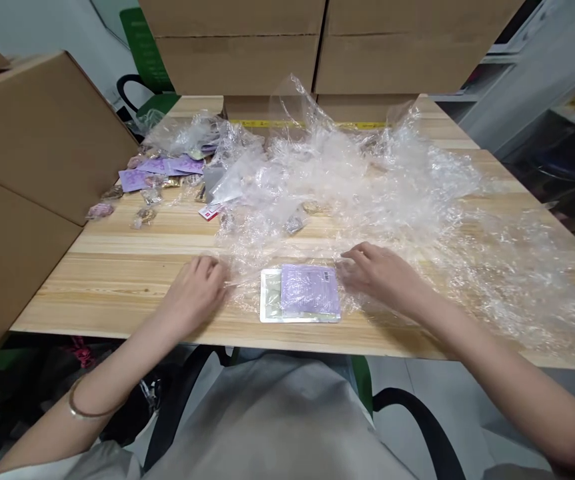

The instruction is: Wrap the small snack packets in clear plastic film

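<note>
A flat packet (300, 295) with a purple card on a pale backing lies near the table's front edge, under the edge of a big crumpled sheet of clear plastic film (367, 187). My left hand (195, 290) rests just left of the packet, fingers curled and pinched on the film's edge. My right hand (380, 273) sits just right of the packet, fingers bent down onto the film beside it.
The wooden table (117, 293) carries several purple packets (162, 170) and small wrapped items at the back left. Large cardboard boxes (42, 147) stand on the left and across the back (317, 47). A yellow tape line (267, 123) runs along the far edge.
</note>
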### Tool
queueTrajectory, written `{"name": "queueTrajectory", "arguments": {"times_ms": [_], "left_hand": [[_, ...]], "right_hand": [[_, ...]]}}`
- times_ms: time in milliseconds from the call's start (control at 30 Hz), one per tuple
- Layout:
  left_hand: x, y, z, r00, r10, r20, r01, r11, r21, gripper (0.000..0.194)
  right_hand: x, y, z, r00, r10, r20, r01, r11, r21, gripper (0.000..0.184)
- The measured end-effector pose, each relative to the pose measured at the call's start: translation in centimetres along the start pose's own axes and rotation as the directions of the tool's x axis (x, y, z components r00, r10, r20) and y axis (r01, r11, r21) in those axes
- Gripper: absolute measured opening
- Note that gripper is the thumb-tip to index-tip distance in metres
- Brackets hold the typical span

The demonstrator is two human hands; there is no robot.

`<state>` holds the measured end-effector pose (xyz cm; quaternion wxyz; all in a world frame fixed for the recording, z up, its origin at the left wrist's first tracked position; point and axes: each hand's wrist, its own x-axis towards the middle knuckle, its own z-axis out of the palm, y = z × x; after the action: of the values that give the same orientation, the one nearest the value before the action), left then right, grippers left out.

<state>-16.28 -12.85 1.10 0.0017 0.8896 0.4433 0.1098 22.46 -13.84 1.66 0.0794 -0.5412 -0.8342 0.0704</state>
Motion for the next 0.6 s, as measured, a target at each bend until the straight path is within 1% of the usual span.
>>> {"name": "queueTrajectory", "arguments": {"times_ms": [33,67,100,133,167,200,267,333,367,433,500,533,600], "left_hand": [[-0.3,0.8,0.1,0.989,0.114,-0.094,-0.112,0.994,0.018,0.023],[-0.4,1.6,0.1,0.962,0.237,-0.138,-0.238,0.971,0.009,0.030],[-0.4,2.5,0.3,0.928,0.348,-0.130,-0.354,0.935,-0.026,0.037],[-0.4,3.2,0.5,0.901,0.426,-0.083,-0.432,0.899,-0.074,0.044],[-0.2,3.8,0.9,0.889,0.458,-0.017,-0.456,0.882,-0.119,0.051],[-0.1,4.1,1.3,0.893,0.447,0.050,-0.437,0.888,-0.145,0.055],[0.3,4.0,2.3,0.913,0.384,0.138,-0.362,0.919,-0.158,0.058],[0.6,3.1,2.9,0.927,0.343,0.155,-0.312,0.930,-0.194,0.055],[0.7,2.5,2.9,0.935,0.321,0.152,-0.284,0.932,-0.226,0.052],[0.9,1.7,2.3,0.959,0.248,0.135,-0.195,0.929,-0.314,0.045],[1.3,1.4,1.2,0.985,0.119,0.124,-0.062,0.919,-0.389,0.036],[1.7,1.4,0.7,0.992,0.045,0.122,0.009,0.913,-0.408,0.034],[2.6,1.8,0.0,0.989,-0.091,0.113,0.131,0.895,-0.425,0.034]], "right_hand": [[-0.6,-0.5,-0.3,0.995,-0.071,-0.076,0.067,0.996,-0.058,0.038],[-1.3,-1.1,-0.5,0.982,-0.156,-0.102,0.148,0.986,-0.078,0.045],[-1.9,-1.6,-0.6,0.966,-0.243,-0.087,0.238,0.969,-0.061,0.054],[-2.5,-2.1,-0.6,0.947,-0.319,-0.042,0.318,0.948,-0.018,0.064],[-3.0,-2.4,-0.3,0.929,-0.370,0.010,0.370,0.929,0.030,0.073],[-3.3,-2.6,0.1,0.920,-0.388,0.047,0.385,0.921,0.064,0.077],[-3.8,-2.4,1.3,0.935,-0.351,0.051,0.347,0.935,0.074,0.073],[-3.8,-1.6,2.3,0.955,-0.297,0.021,0.295,0.952,0.079,0.063],[-3.7,-1.1,2.6,0.960,-0.279,0.005,0.277,0.956,0.101,0.058],[-3.3,-0.2,2.4,0.972,-0.235,-0.008,0.232,0.953,0.195,0.050],[-2.5,0.2,1.6,0.990,-0.143,0.010,0.132,0.937,0.323,0.041],[-1.9,0.3,1.2,0.996,-0.085,0.028,0.068,0.924,0.376,0.037],[-0.6,0.2,0.4,0.998,0.021,0.065,-0.047,0.901,0.431,0.033]]}}
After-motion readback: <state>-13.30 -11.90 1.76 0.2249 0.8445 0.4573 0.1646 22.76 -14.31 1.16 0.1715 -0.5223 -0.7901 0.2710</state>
